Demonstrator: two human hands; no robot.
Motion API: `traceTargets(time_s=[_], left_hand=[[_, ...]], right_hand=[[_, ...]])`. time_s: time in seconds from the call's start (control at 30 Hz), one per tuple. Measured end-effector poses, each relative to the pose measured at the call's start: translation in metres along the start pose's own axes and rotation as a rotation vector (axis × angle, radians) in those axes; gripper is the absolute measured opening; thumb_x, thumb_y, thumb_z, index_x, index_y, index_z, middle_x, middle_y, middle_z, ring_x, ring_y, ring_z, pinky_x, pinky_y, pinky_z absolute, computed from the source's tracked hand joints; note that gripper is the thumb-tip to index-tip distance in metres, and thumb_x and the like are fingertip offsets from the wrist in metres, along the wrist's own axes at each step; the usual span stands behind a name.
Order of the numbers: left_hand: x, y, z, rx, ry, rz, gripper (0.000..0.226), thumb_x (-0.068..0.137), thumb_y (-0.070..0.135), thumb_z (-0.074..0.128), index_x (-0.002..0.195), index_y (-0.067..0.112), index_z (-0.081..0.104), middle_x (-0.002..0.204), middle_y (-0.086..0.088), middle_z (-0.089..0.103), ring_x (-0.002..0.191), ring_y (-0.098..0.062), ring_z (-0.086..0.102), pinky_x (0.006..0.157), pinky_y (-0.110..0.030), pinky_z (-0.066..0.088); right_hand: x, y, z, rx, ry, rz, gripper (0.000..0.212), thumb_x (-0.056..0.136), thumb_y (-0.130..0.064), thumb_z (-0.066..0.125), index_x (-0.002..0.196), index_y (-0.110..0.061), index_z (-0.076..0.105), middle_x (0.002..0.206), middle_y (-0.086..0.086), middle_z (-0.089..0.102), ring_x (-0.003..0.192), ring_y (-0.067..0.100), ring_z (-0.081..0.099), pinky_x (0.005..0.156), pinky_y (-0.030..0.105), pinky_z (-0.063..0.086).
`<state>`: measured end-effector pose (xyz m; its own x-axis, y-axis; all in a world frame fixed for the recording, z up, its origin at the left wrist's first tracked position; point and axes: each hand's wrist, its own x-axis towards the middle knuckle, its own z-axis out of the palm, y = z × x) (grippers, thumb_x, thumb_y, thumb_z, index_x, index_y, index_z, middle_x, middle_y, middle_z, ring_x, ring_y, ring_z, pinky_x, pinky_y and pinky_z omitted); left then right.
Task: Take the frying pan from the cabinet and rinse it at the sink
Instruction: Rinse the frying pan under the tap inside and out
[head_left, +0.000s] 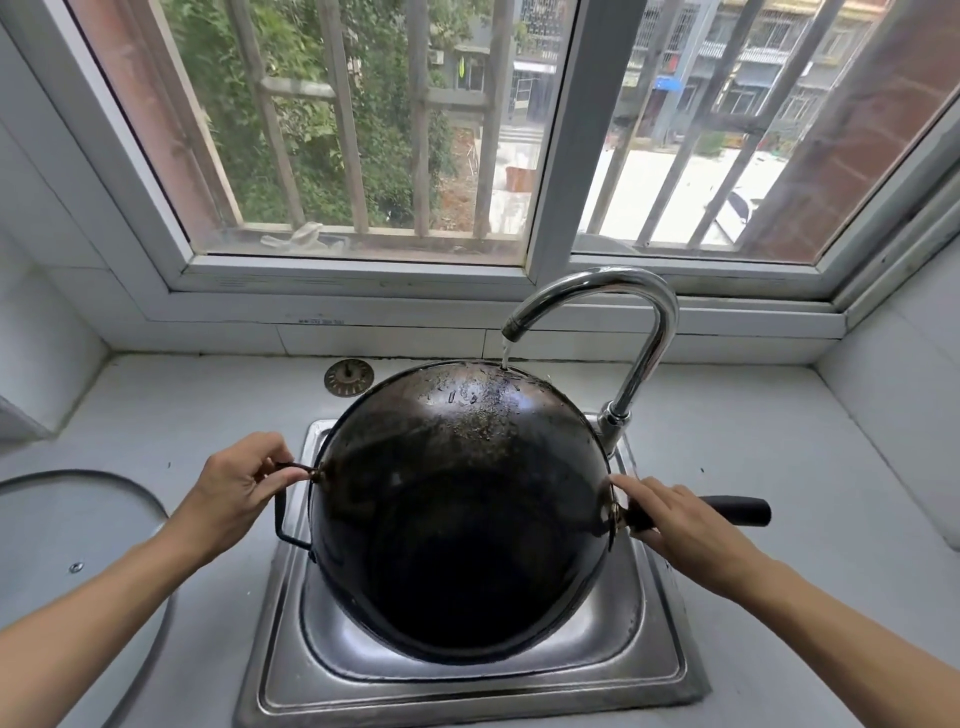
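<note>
Filling most of the steel sink (660, 670), the frying pan (457, 499) is tilted up with its blackened underside facing the camera; water from the curved faucet (644, 332) lands on its upper edge, and droplets bead over the upper half; the left hand (234, 493) pinches the wire loop handle (283, 519) while the right hand (675, 525) is curled round the straight black handle (737, 511); a drain strainer (349, 378) lies on the pale counter (779, 441) behind the sink; a glass lid (78, 530) rests at left; beyond, a barred window (363, 130) shows trees and buildings.
</note>
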<state>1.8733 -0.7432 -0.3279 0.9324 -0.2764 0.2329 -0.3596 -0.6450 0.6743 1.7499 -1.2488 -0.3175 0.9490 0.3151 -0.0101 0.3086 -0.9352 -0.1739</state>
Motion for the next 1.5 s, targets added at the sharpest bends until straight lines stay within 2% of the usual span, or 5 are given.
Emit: traceTargets(time_s=[0.27, 0.5, 1.03, 1.3, 1.5], left_hand=[[0.008, -0.004, 0.004, 0.017, 0.032, -0.007, 0.018, 0.080, 0.007, 0.076, 0.080, 0.015, 0.059, 0.077, -0.001, 0.060, 0.075, -0.015, 0.055, 0.063, -0.017, 0.041], [0.018, 0.001, 0.011, 0.043, 0.097, -0.018, 0.016, 0.083, 0.015, 0.074, 0.079, 0.019, 0.059, 0.078, 0.004, 0.059, 0.072, -0.012, 0.055, 0.062, -0.020, 0.041], [0.043, 0.022, 0.016, 0.084, 0.074, 0.011, 0.015, 0.085, 0.022, 0.073, 0.083, 0.015, 0.060, 0.081, -0.001, 0.061, 0.077, -0.025, 0.060, 0.068, -0.040, 0.050], [0.068, 0.042, 0.023, 0.078, 0.059, 0.056, 0.016, 0.085, 0.023, 0.073, 0.086, 0.014, 0.060, 0.082, -0.003, 0.060, 0.076, -0.027, 0.058, 0.071, -0.039, 0.048], [0.082, 0.050, 0.032, 0.058, 0.039, 0.048, 0.015, 0.084, 0.020, 0.076, 0.088, 0.014, 0.062, 0.083, -0.004, 0.060, 0.076, -0.025, 0.057, 0.074, -0.044, 0.049]], right_hand=[[0.009, 0.000, 0.007, -0.014, 0.155, -0.116, 0.080, 0.071, 0.000, 0.080, 0.141, -0.008, 0.040, 0.102, 0.006, 0.059, 0.085, 0.019, 0.048, 0.076, 0.030, 0.042], [0.018, 0.009, 0.016, 0.032, 0.130, -0.056, 0.091, 0.070, 0.002, 0.079, 0.146, -0.016, 0.031, 0.102, 0.006, 0.059, 0.084, 0.024, 0.057, 0.073, 0.034, 0.051], [-0.002, 0.014, 0.019, 0.109, 0.134, 0.003, 0.089, 0.077, -0.003, 0.077, 0.148, -0.022, 0.027, 0.104, 0.000, 0.056, 0.086, 0.020, 0.057, 0.076, 0.032, 0.051], [-0.023, 0.016, 0.033, 0.194, 0.102, 0.129, 0.087, 0.079, -0.007, 0.076, 0.150, -0.024, 0.029, 0.106, -0.016, 0.046, 0.087, 0.002, 0.045, 0.082, 0.016, 0.037], [-0.036, 0.014, 0.037, 0.231, 0.106, 0.222, 0.084, 0.080, -0.007, 0.075, 0.149, -0.024, 0.031, 0.105, -0.017, 0.044, 0.086, 0.005, 0.049, 0.078, 0.017, 0.041]])
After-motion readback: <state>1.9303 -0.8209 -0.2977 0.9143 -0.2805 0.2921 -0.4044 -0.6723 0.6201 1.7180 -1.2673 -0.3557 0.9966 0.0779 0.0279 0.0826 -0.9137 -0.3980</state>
